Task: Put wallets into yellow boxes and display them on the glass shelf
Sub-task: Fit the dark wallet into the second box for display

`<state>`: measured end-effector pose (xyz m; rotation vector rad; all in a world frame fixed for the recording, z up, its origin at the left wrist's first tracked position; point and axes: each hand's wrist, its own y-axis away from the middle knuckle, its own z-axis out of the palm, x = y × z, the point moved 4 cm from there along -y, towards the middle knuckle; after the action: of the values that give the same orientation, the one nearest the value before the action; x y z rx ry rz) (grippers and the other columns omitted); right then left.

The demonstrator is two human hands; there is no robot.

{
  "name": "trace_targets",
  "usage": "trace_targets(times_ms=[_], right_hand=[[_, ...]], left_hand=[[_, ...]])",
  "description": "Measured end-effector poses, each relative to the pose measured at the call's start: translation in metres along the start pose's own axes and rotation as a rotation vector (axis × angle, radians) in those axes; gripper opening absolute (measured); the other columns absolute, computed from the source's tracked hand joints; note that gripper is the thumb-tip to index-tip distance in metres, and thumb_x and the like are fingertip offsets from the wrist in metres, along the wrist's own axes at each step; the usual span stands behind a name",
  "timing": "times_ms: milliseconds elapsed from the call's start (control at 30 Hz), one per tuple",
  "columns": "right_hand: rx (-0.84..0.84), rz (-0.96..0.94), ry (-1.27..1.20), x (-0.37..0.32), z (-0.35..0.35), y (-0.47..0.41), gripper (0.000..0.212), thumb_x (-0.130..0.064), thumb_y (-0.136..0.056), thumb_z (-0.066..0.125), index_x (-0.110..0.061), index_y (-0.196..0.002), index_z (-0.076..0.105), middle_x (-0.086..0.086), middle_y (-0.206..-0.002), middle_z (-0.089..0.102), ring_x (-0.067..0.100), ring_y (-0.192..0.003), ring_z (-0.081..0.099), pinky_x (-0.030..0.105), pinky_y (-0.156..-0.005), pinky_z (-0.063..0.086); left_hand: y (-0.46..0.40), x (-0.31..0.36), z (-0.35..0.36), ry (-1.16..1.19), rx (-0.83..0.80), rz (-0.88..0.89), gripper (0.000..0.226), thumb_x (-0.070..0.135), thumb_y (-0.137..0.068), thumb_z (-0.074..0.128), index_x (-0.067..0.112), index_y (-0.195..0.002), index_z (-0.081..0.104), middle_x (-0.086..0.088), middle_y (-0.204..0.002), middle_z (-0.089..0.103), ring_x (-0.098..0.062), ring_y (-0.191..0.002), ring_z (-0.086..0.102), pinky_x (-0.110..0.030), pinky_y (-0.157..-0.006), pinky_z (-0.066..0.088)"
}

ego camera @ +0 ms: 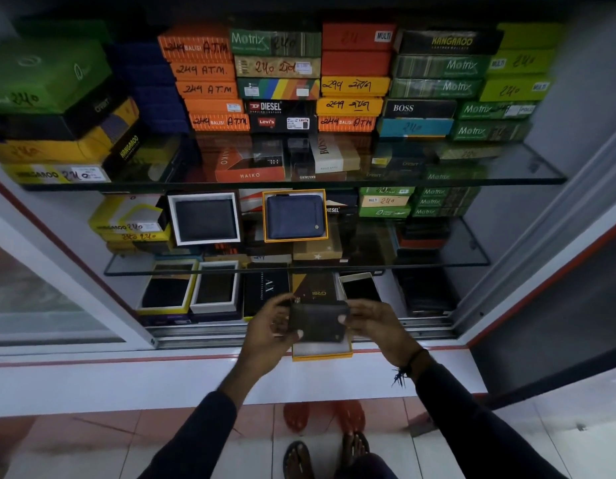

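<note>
I am holding the dark leather wallet (318,321) level by its two short ends, left hand (272,335) and right hand (375,328) gripping it, directly above the open yellow-rimmed box (322,352) sitting on the cabinet ledge.

left hand (270,331) and right hand (375,328) raised, fingers curled (gripping)

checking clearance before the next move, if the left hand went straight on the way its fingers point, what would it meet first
The left hand points right, across the dark wallet it already grips. Past that, the first thing in line looks like the right hand on the wallet's far edge. Depth is hard to judge, but both appear level.
</note>
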<state>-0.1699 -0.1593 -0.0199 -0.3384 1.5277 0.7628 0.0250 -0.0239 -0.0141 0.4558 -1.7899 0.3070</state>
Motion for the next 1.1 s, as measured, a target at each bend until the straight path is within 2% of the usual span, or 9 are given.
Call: trace_targets(times_ms=[133, 233, 367, 467, 533, 667, 833, 1000, 1100], right_hand=[[0.227, -0.37, 0.67, -0.008, 0.0, 0.0, 0.037, -0.002, -0.069, 0.081, -0.027, -0.095, 0.075, 0.0, -0.104, 0.075, 0.017, -0.098, 0.07, 0.027, -0.089, 0.057], [0.292, -0.463, 0.861, -0.006, 0.005, 0.008, 0.035, 0.002, -0.074, 0.076, -0.02, -0.101, 0.074, -0.004, -0.102, 0.073, 0.008, -0.092, 0.066, 0.014, -0.087, 0.052], [0.269, -0.261, 0.654, 0.001, -0.002, 0.001, 0.035, 0.007, -0.074, 0.074, -0.014, -0.102, 0.075, -0.005, -0.098, 0.071, 0.007, -0.088, 0.065, 0.003, -0.077, 0.049], [0.231, -0.024, 0.455, 0.014, -0.007, -0.013, 0.033, 0.012, -0.076, 0.07, -0.005, -0.104, 0.074, 0.012, -0.105, 0.072, 0.028, -0.1, 0.068, 0.027, -0.086, 0.059], [0.212, 0.077, 0.495, 0.025, -0.003, -0.023, 0.029, 0.008, -0.077, 0.07, -0.003, -0.104, 0.074, 0.019, -0.108, 0.073, 0.035, -0.106, 0.068, 0.045, -0.092, 0.058], [0.316, 0.198, 0.652, 0.026, 0.009, -0.03, 0.02, -0.009, -0.075, 0.075, -0.008, -0.095, 0.076, 0.01, -0.098, 0.075, 0.026, -0.096, 0.07, 0.034, -0.081, 0.058], [0.319, 0.342, 0.65, 0.037, 0.013, -0.029, 0.023, -0.024, -0.074, 0.079, -0.009, -0.089, 0.071, 0.004, -0.083, 0.068, 0.021, -0.084, 0.064, 0.03, -0.073, 0.051], [0.402, 0.294, 0.476, 0.037, 0.001, -0.019, 0.023, -0.029, -0.059, 0.087, -0.019, -0.05, 0.067, -0.002, -0.065, 0.069, 0.023, -0.079, 0.07, 0.035, -0.072, 0.057], [0.414, 0.184, 0.363, 0.011, -0.011, 0.0, 0.02, -0.023, -0.053, 0.09, -0.015, -0.058, 0.072, 0.004, -0.069, 0.073, 0.024, -0.076, 0.071, 0.047, -0.077, 0.061]], left_hand=[[0.022, 0.007, 0.021, -0.578, 0.171, 0.568, 0.042, -0.009, -0.069, 0.079, 0.013, -0.104, 0.07, -0.007, -0.115, 0.066, -0.017, -0.109, 0.061, -0.016, -0.097, 0.05], [0.028, 0.001, 0.028, -0.652, 0.198, 0.65, 0.036, -0.008, -0.068, 0.08, 0.008, -0.099, 0.071, -0.012, -0.11, 0.067, -0.02, -0.107, 0.059, -0.025, -0.091, 0.054], [0.019, -0.006, 0.023, -0.29, 0.122, 0.335, 0.031, 0.005, -0.076, 0.083, 0.014, -0.103, 0.071, -0.001, -0.105, 0.069, -0.008, -0.096, 0.066, -0.017, -0.079, 0.057], [0.006, -0.022, 0.023, -0.143, 0.13, 0.006, 0.023, 0.021, -0.082, 0.081, 0.017, -0.104, 0.075, 0.005, -0.095, 0.075, -0.01, -0.088, 0.071, -0.011, -0.068, 0.055], [-0.004, -0.029, 0.027, -0.216, 0.121, -0.085, 0.016, 0.022, -0.086, 0.077, 0.013, -0.098, 0.078, 0.002, -0.09, 0.078, -0.013, -0.084, 0.071, -0.01, -0.066, 0.051], [-0.019, -0.039, 0.032, -0.458, 0.177, -0.175, 0.017, 0.021, -0.084, 0.078, 0.013, -0.07, 0.073, 0.0, -0.07, 0.073, -0.009, -0.064, 0.066, -0.013, -0.053, 0.04], [-0.026, -0.062, 0.035, -0.45, 0.083, -0.458, 0.035, 0.031, -0.084, 0.075, 0.007, -0.107, 0.063, -0.008, -0.1, 0.071, -0.027, -0.092, 0.07, -0.036, -0.069, 0.059], [-0.017, -0.041, 0.034, -0.492, 0.04, -0.38, 0.024, 0.029, -0.085, 0.072, 0.007, -0.095, 0.07, -0.011, -0.097, 0.075, -0.03, -0.094, 0.07, -0.035, -0.073, 0.055], [-0.001, -0.001, 0.033, -0.41, 0.078, -0.263, 0.019, 0.025, -0.082, 0.077, 0.018, -0.089, 0.061, -0.003, -0.089, 0.073, -0.023, -0.084, 0.069, -0.038, -0.075, 0.06]])
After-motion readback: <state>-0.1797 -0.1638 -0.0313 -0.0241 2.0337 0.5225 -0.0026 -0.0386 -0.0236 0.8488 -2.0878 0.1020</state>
